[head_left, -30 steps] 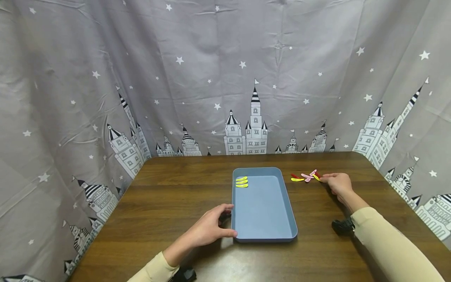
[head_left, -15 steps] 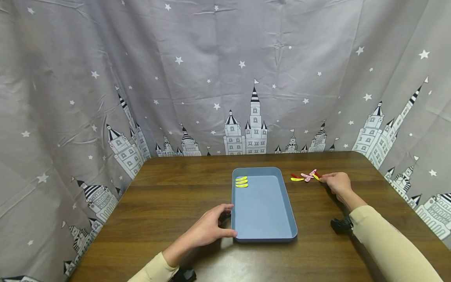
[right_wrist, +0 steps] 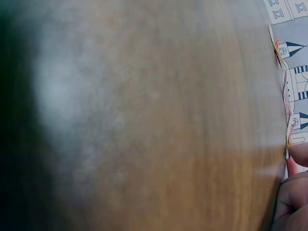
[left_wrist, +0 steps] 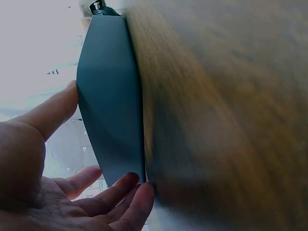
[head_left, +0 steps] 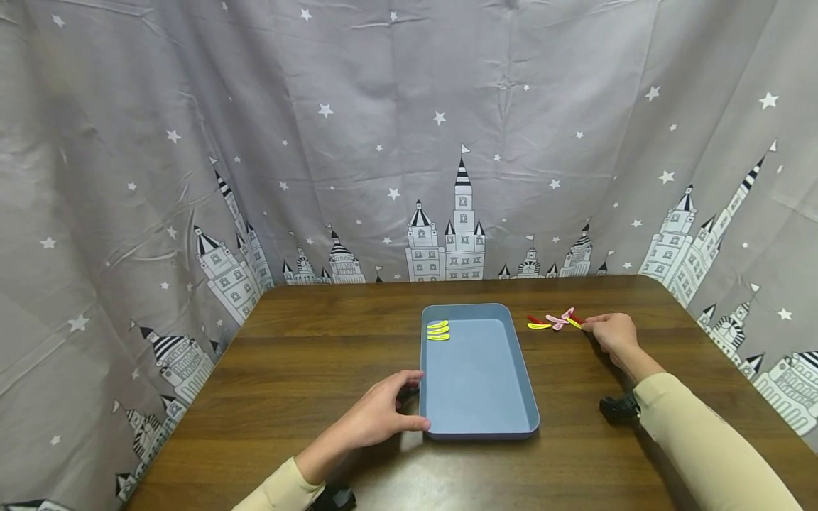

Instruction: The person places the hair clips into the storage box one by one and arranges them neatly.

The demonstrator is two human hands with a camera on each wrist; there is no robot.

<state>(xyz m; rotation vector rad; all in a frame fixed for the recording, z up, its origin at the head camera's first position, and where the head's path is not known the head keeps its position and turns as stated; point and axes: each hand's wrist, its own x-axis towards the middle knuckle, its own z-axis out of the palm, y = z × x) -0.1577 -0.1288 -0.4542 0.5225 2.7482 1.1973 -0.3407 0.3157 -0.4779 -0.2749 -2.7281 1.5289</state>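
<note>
The blue-grey tray lies in the middle of the table, with three yellow hair clips in a column at its far left corner. My left hand touches the tray's left side with spread fingers and thumb; in the left wrist view the tray's side wall stands between thumb and fingertips. Right of the tray, my right hand pinches the end of a yellow hair clip at a small pile. In the right wrist view the fingertips are at the frame's edge and the clip is hard to make out.
In the pile lie pink hair clips, a red hair clip and another yellow hair clip. The brown wooden table ends at a grey curtain printed with castles and stars.
The yellow hair clip at my right fingertips has turned very slightly. Both hands and the tray stay practically where they were.
</note>
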